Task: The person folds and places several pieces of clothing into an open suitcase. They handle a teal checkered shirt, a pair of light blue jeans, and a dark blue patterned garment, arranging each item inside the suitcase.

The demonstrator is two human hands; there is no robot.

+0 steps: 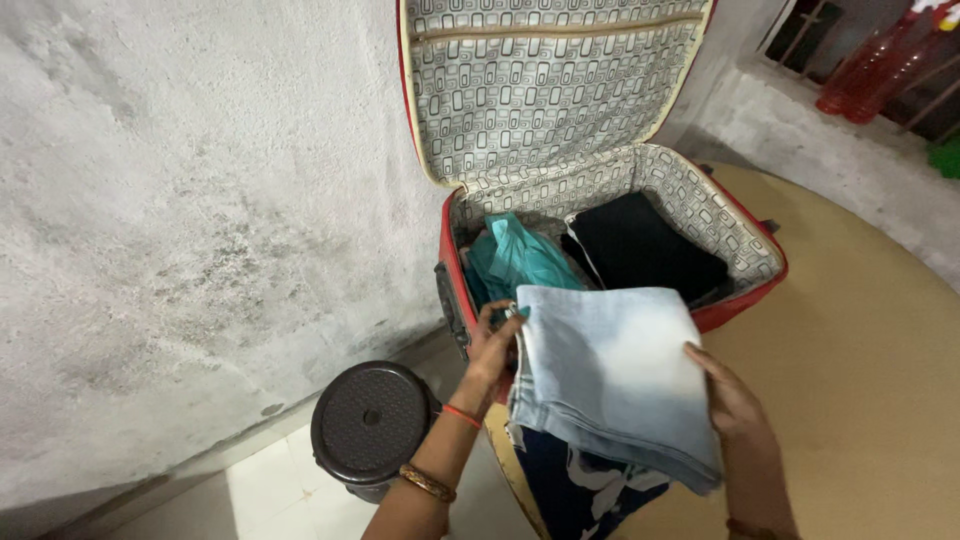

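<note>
A folded pair of pale blue jeans (610, 375) was held between both hands, just in front of the near rim of an open red suitcase (752, 290). The stack was carried roughly flat, its long axis running from the suitcase rim back toward the person, with the smooth fold toward the suitcase and the layered hems hanging at the near end. The left hand (492, 350) was clamped on the left edge of the jeans, fingers curled around the top corner. The right hand (730, 400) was pressed flat against the right edge, fingers spread along the cloth.

Beneath the jeans, a dark blue cloth with white patterning (585, 490) was seen at the near edge of the round tan bench (860, 400) on which the suitcase stood. The right half of the bench surface lay bare beside the case.

Inside the suitcase, a teal garment (515, 260) was bunched in the left part and a folded black garment (645, 250) filled the right part; the two were lying close together. The patterned lid (540, 90) was propped upright against the rough grey wall (180, 200).

To the left, below the bench, a dark round stool (368, 420) was standing on the pale tiled floor (270, 490), near the left forearm. Red plastic bottles (870, 70) were set on a ledge at the far right, well apart.
</note>
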